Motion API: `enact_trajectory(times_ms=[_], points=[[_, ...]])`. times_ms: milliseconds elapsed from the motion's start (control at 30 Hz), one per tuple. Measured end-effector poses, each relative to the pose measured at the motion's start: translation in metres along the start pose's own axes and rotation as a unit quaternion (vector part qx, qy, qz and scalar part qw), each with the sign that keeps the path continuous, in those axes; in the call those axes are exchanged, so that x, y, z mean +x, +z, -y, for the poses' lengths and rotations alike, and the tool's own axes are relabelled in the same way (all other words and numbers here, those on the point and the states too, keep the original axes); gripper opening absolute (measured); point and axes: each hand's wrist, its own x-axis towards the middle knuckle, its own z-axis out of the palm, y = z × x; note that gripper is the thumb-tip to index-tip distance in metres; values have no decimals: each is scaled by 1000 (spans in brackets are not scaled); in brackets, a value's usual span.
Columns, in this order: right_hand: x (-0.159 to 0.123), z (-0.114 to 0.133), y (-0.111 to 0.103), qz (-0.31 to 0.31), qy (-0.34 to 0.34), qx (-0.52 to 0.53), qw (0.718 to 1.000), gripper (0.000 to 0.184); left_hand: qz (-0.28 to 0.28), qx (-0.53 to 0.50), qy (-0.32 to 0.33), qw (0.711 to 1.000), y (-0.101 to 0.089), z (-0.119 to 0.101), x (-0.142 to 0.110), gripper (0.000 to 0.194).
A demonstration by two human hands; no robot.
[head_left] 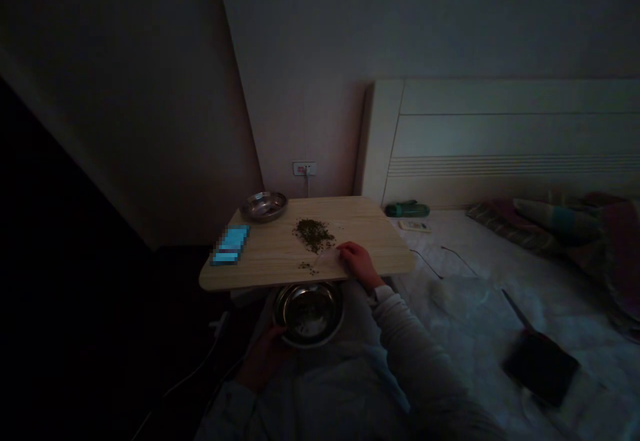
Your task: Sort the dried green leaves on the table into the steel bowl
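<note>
On the light wooden board [360, 214] lies a loose pile of small dark green bits [314, 233]. A few stray bits [309, 268] are scattered nearer the front edge. My right hand [358, 262] rests over the board just right of the pile, its fingers pinched on a thin pale flat piece [327, 254] whose kind is unclear in the dim light. Below the front edge, over my lap, my left hand [266, 356] grips the left rim of a shiny metal bowl [309, 341]. The dark inside of that bowl hides any contents.
Another metal bowl [264, 206] stands at the board's back left, with a lit phone [231, 245] in front of it. On the bed to the right are a green bottle [407, 209], a remote [415, 226], glasses [430, 266] and a dark flat object [541, 366]. A cable hangs from the wall socket [305, 168].
</note>
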Motion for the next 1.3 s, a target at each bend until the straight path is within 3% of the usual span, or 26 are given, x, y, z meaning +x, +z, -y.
enact_trajectory(times_ms=[133,333,633,1067,1300], points=[[1,-1,-1,-6,-6,-1,1000,16,15,-4,-5,1000,2,-1,-2,33],[1,-3,-3,14,-11,-6,1000,11,-13,-21,8,1000,5,2,-1,41],[1,-3,-4,64,-11,-55,996,15,3,-16,15,1000,0,2,2,38],[6,-13,-1,38,-29,-84,995,19,4,-11,10,1000,5,-2,-6,28],[8,-15,1,48,-32,-65,996,19,-9,-8,-2,1000,2,1,3,40]])
